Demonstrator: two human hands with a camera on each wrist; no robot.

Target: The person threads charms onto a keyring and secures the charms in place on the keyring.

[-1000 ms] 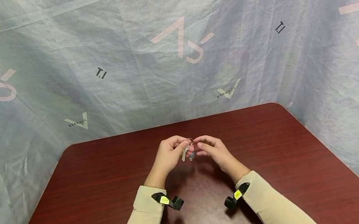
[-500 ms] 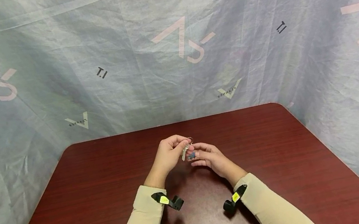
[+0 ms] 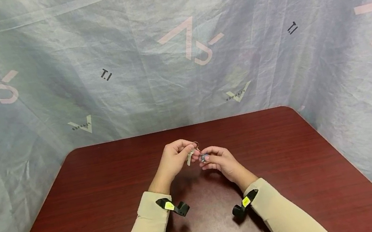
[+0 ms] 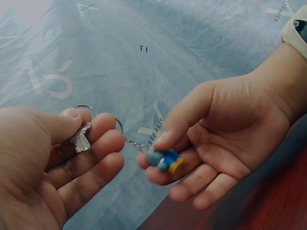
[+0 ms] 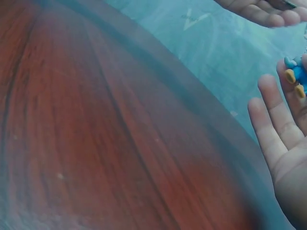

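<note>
My left hand (image 3: 172,161) pinches a silver key (image 4: 82,137) between thumb and fingers, above the table. A metal key ring (image 4: 119,126) sticks out past its fingertips, and a short chain (image 4: 136,144) runs from the ring to a small blue figurine with yellow feet (image 4: 165,161). The figurine is pinched between the thumb and index finger of my right hand (image 3: 224,163), whose other fingers are loosely extended. In the right wrist view the figurine (image 5: 298,76) shows only at the right edge, and the left hand (image 5: 261,12) appears at the top.
Below both hands lies a dark red wooden table (image 3: 95,213) with rounded far corners. Grey printed fabric (image 3: 132,59) hangs behind it and along both sides. Each sleeve carries a black wrist mount, the left mount (image 3: 173,207) and the right mount (image 3: 245,203).
My right hand first stood just beside the hanging figurine, then moved in and took hold of it, drawing it slightly right. The left hand has barely moved and keeps its hold on the key.
</note>
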